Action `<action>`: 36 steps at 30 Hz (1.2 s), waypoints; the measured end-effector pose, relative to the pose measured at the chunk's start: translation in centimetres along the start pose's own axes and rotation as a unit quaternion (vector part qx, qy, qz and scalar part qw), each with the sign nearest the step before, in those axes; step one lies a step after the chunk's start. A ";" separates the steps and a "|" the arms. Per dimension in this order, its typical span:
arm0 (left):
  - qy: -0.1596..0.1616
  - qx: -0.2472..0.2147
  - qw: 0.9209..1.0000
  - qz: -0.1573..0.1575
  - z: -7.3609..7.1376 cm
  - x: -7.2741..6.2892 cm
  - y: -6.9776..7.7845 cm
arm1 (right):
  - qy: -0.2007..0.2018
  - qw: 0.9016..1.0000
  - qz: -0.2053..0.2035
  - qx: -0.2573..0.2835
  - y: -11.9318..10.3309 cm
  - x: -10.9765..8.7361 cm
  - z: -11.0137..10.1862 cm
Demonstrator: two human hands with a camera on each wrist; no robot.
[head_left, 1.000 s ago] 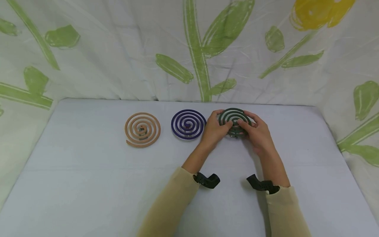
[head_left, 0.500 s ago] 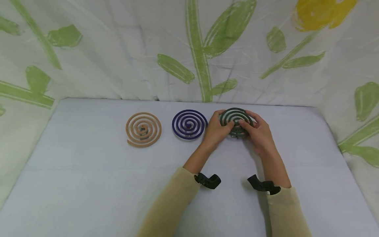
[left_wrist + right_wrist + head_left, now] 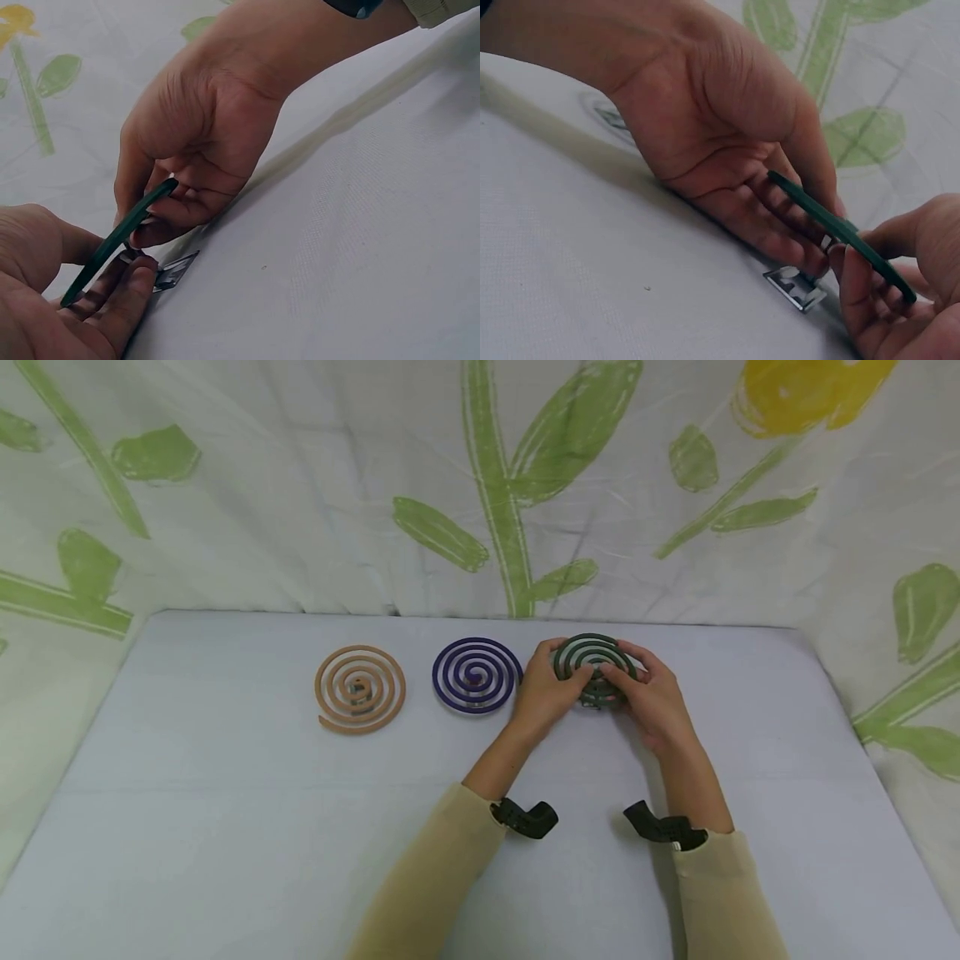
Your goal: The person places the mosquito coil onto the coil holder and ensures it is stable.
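Both hands hold a dark green mosquito coil point(image 3: 589, 637) low over the table's back right. The left hand point(image 3: 546, 693) grips its left side and the right hand point(image 3: 654, 700) its right side, with the two thumbs laid on top close to the centre. Seen edge-on in the left wrist view, the coil point(image 3: 103, 251) is tilted, and fingertips of both hands meet beneath its middle. A small metal stand point(image 3: 799, 291) shows under the coil in the right wrist view, right by the fingertips. Fingers partly hide the join between stand and coil.
A dark blue mosquito coil point(image 3: 474, 676) lies just left of the left hand, on a small stand. Farther left is a tan coil point(image 3: 360, 648), likewise over a metal stand. Behind the white table point(image 3: 225, 827) hangs a white curtain point(image 3: 315, 527) with painted plants.
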State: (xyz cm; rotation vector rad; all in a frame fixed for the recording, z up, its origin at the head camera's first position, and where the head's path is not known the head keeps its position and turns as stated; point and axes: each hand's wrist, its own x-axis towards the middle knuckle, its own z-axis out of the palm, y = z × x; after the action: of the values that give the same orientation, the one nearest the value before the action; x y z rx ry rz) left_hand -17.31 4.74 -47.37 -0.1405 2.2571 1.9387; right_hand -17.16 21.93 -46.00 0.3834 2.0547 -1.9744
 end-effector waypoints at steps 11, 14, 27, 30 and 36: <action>0.015 0.015 1.000 -0.005 0.2 0.1 0.0 | 0.004 0.999 -0.026 -0.031 0.0 -0.1 0.1; 0.013 0.015 1.000 -0.003 0.3 0.2 0.2 | 0.003 1.000 -0.018 -0.025 -0.1 -0.1 0.0; 0.020 0.013 1.000 0.007 0.1 0.1 0.3 | 0.007 1.000 0.005 0.005 -0.2 0.0 0.4; 0.020 0.009 1.000 0.006 0.1 0.2 0.3 | 0.012 1.000 0.006 0.011 -0.2 0.0 0.6; 0.016 0.012 1.000 -0.001 0.2 0.2 0.3 | 0.018 1.000 0.006 0.020 -0.2 -0.1 0.5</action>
State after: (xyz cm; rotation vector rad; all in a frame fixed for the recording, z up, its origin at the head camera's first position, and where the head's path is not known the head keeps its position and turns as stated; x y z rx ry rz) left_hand -17.51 4.97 -47.10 -0.1721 2.2976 1.9219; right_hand -17.18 21.39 -45.82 0.4408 2.0330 -2.0179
